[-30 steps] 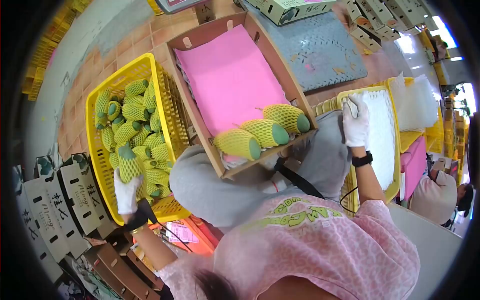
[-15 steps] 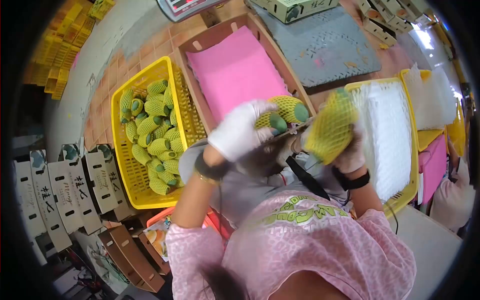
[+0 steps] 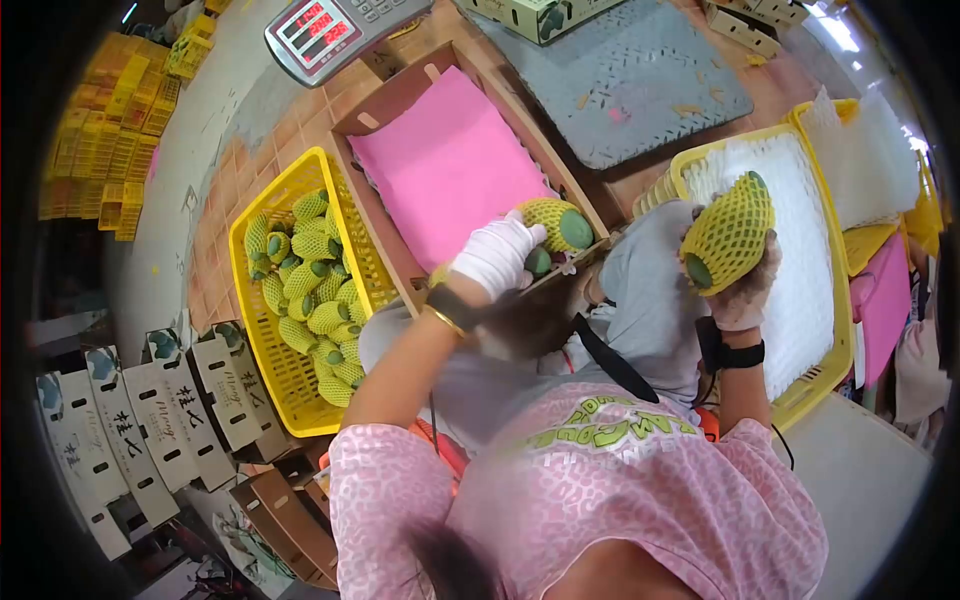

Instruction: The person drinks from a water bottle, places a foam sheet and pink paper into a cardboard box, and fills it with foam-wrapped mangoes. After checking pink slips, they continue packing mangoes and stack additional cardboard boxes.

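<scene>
My right hand (image 3: pixel 745 290), in a stained white glove, holds up a green mango (image 3: pixel 728 232) in a yellow foam net, over the edge of the white-filled basket. My left hand (image 3: pixel 500 258), in a white glove, is closed over another netted mango (image 3: pixel 539 263) at the near end of a cardboard box (image 3: pixel 590 205). Most of that mango is hidden; its green end shows beside the fingers. A further netted mango (image 3: pixel 571 228) lies against it in the box corner. Pink paper (image 3: pixel 440 160) lines the box.
At the left, a yellow basket (image 3: pixel 240 330) holds many netted mangoes. White foam sheets (image 3: pixel 800 250) fill a yellow basket (image 3: pixel 835 350) at the right. A digital scale (image 3: pixel 320 35) and a grey platform (image 3: pixel 620 90) are beyond the box. Printed cartons (image 3: pixel 165 420) stand at lower left.
My right hand has moved right with its netted mango, tilting it. My left hand has shifted slightly left and down over the box's near end. The whole view has turned a little.
</scene>
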Demonstrator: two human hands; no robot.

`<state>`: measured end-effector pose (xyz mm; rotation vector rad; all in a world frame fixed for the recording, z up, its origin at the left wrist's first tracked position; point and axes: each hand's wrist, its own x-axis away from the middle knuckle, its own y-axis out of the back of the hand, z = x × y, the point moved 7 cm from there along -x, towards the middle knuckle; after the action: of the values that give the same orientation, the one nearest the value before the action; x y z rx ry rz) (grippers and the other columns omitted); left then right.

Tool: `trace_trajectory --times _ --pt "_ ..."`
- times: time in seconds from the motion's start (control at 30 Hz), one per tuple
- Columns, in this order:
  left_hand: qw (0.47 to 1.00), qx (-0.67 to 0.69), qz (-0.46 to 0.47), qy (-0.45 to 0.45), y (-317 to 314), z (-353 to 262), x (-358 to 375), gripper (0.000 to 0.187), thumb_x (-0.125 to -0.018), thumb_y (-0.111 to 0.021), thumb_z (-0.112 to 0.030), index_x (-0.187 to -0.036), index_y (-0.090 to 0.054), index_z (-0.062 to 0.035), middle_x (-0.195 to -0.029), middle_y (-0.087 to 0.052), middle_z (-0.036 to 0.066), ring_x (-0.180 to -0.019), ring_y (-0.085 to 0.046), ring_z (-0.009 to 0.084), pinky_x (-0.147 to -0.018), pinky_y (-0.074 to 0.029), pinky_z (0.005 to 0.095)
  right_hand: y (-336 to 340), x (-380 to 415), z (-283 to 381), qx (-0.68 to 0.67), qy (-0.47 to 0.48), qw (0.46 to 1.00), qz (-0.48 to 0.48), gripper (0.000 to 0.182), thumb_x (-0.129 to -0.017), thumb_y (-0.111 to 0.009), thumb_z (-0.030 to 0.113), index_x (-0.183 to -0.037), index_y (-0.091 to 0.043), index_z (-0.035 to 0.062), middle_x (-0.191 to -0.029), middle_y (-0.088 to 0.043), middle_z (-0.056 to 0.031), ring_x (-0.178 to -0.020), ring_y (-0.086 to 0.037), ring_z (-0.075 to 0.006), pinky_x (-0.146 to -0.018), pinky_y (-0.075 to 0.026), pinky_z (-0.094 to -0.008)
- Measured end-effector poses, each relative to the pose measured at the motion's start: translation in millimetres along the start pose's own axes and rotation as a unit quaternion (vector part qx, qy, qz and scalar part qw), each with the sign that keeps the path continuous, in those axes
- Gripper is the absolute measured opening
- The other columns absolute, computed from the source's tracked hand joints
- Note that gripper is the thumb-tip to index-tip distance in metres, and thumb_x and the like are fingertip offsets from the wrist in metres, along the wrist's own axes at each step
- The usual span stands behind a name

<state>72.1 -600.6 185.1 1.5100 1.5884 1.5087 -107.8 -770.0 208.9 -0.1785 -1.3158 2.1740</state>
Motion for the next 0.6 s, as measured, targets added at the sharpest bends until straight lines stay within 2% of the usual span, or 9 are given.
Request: trace_trajectory --times 0.17,0.23,0.3,0.37,0.4,0.47,0.57,0.6 --pt "1.000 0.003 -0.004 -0.003 -6.0 8.3 -0.3 0.045 -0.059 -0.070 -0.017 -0.099 -0.051 -0.0097 -0.093 -0.050 0.017 -0.085 -0.054 0.0345 -0.072 -0.045 0.0423 -2.2 -4.7 -10.7 -0.040 -0.028 0.999 0.012 0.068 -0.075 -0.059 0.044 -0.125 -0.036 0.0047 -0.115 -0.045 -0.0217 -0.101 -0.049 -0.0392 -0.080 -0.045 -0.0535" --pt "0.986 0.131 -0.090 -0.049 16.9 18.8 13.4 0.051 -0.057 -0.071 -0.017 -0.103 -0.049 -0.0086 -0.096 -0.050 0.016 -0.089 -0.051 0.0354 -0.077 -0.044 0.0407 0.0 -7.3 -10.4 -0.032 -0.038 0.999 0.003 0.068 -0.075 -0.059 0.044 -0.126 -0.036 0.0057 -0.116 -0.045 -0.0220 -0.101 -0.049 -0.0393 -0.081 -0.044 -0.0542" --pt "0.993 0.120 0.013 0.012 22.7 41.3 30.8 0.059 -0.056 -0.072 -0.016 -0.109 -0.047 -0.0077 -0.101 -0.051 0.016 -0.093 -0.051 0.0346 -0.080 -0.044 0.0387 4.4 -7.4 -8.8 -0.038 -0.037 0.999 -0.011 0.067 -0.075 -0.058 0.044 -0.126 -0.036 0.0061 -0.117 -0.045 -0.0220 -0.102 -0.048 -0.0392 -0.081 -0.044 -0.0541" --pt "0.992 0.056 0.113 0.007 7.3 54.9 47.1 0.055 -0.061 -0.064 -0.013 -0.113 -0.047 -0.0059 -0.099 -0.053 0.018 -0.094 -0.053 0.0332 -0.082 -0.043 0.0376 10.3 -7.5 -9.9 -0.042 -0.040 0.998 -0.023 0.067 -0.075 -0.058 0.044 -0.126 -0.036 0.0065 -0.117 -0.044 -0.0219 -0.102 -0.048 -0.0392 -0.081 -0.044 -0.0539" --pt "0.992 0.057 0.113 0.012 -4.0 60.0 51.4 0.055 -0.061 -0.064 -0.013 -0.113 -0.047 -0.0059 -0.099 -0.053 0.018 -0.094 -0.053 0.0332 -0.082 -0.043 0.0376 11.9 -8.8 -8.8 -0.028 -0.032 0.999 -0.018 0.067 -0.075 -0.058 0.044 -0.126 -0.036 0.0064 -0.118 -0.044 -0.0217 -0.102 -0.048 -0.0388 -0.081 -0.044 -0.0536" --pt "0.997 0.066 0.024 -0.010 -10.5 60.6 56.3 0.050 -0.062 -0.063 -0.014 -0.110 -0.048 -0.0075 -0.095 -0.054 0.017 -0.091 -0.055 0.0325 -0.079 -0.045 0.0385 9.0 -10.9 -9.4 -0.007 -0.022 1.000 -0.014 0.066 -0.076 -0.056 0.045 -0.126 -0.036 0.0060 -0.118 -0.045 -0.0211 -0.102 -0.049 -0.0377 -0.081 -0.045 -0.0523" --pt "0.996 0.043 0.074 0.024 -12.4 58.3 53.1 0.049 -0.063 -0.062 -0.014 -0.109 -0.049 -0.0083 -0.095 -0.054 0.017 -0.090 -0.055 0.0323 -0.076 -0.046 0.0398 11.4 -10.7 -10.9 -0.016 -0.025 0.999 -0.032 0.066 -0.077 -0.055 0.046 -0.126 -0.036 0.0058 -0.117 -0.045 -0.0207 -0.101 -0.050 -0.0372 -0.081 -0.045 -0.0519" --pt "0.998 0.017 0.066 0.018 -12.2 57.7 53.1 0.041 -0.064 -0.062 -0.015 -0.102 -0.050 -0.0079 -0.092 -0.054 0.017 -0.084 -0.057 0.0316 -0.071 -0.047 0.0413 13.4 -10.9 -10.1 -0.013 -0.024 0.999 -0.047 0.066 -0.077 -0.055 0.046 -0.125 -0.036 0.0056 -0.117 -0.045 -0.0205 -0.101 -0.050 -0.0374 -0.081 -0.045 -0.0522"
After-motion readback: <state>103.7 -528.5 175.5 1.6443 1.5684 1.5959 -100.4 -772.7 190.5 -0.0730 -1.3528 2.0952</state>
